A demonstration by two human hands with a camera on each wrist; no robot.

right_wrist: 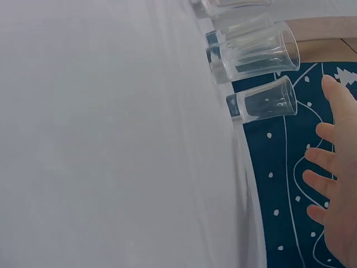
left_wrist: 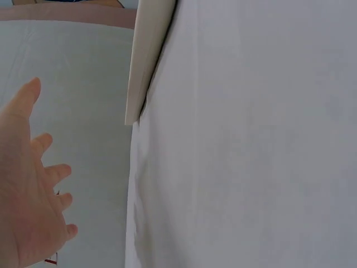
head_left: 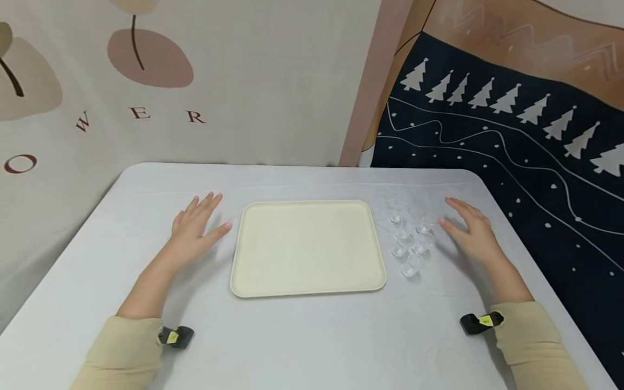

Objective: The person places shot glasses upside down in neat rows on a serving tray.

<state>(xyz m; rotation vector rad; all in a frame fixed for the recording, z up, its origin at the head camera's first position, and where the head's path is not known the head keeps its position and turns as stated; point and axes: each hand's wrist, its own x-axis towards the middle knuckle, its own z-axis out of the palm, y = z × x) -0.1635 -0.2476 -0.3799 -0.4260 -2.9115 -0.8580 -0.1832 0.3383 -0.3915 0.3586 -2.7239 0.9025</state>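
Observation:
A cream rectangular tray [head_left: 308, 248] lies flat on the table with nothing on it. My left hand [head_left: 194, 230] is held beside the tray's left edge, fingers spread and holding nothing; in the left wrist view the hand [left_wrist: 30, 184] shows near the tray's side [left_wrist: 148, 50]. Several small clear cups [head_left: 413, 265] stand grouped just right of the tray. My right hand [head_left: 470, 233] is at the right of these cups, its fingers extended and apart from them. The right wrist view shows the hand [right_wrist: 340, 167] near an upright clear cup [right_wrist: 265, 101].
A white cloth covers the table [head_left: 312, 341]. Behind it hangs a pale printed curtain [head_left: 273, 81], and a dark cloth with white trees [head_left: 487, 141] hangs at the right. A black wrist camera [head_left: 177, 337] sits by the left cuff, another camera [head_left: 480, 323] by the right.

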